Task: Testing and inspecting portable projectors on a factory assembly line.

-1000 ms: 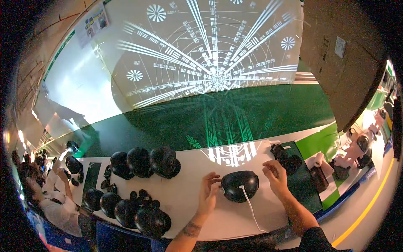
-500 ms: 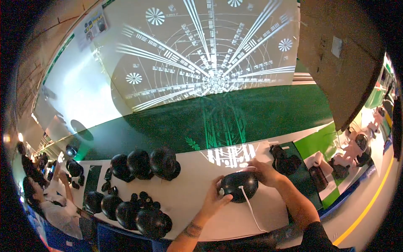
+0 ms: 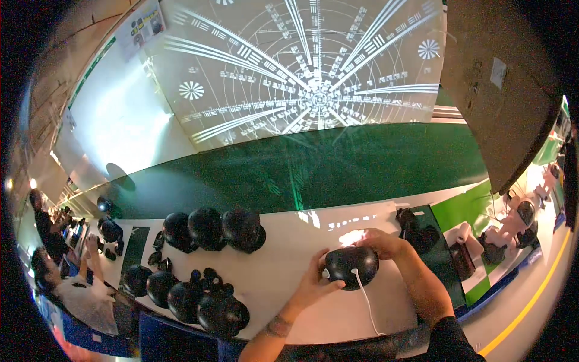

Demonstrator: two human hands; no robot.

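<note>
A glossy black, rounded projector (image 3: 351,269) is between my two hands, just above or on the white table; I cannot tell which. A white cable (image 3: 366,304) runs from its near side toward the table's front edge. My left hand (image 3: 310,285) grips its left side, the thumb along the lower near face. My right hand (image 3: 381,242) is closed at its far right edge, beside a bright glow; the fingertips are partly hidden behind the body. A white test pattern (image 3: 319,99) of lines, arcs and spoked circles falls on the wall ahead.
Two rows of black rounded units, the far row (image 3: 205,228) and the near row (image 3: 223,314), stand on the table (image 3: 283,271) at left. Dark parts (image 3: 416,229) lie at right on a green mat. A brown panel (image 3: 503,84) hangs at upper right. A person (image 3: 84,295) sits at far left.
The projector has tipped so its pattern sits higher on the wall, and the light patch on the table has shrunk. Both hands keep their hold. My view has shifted slightly.
</note>
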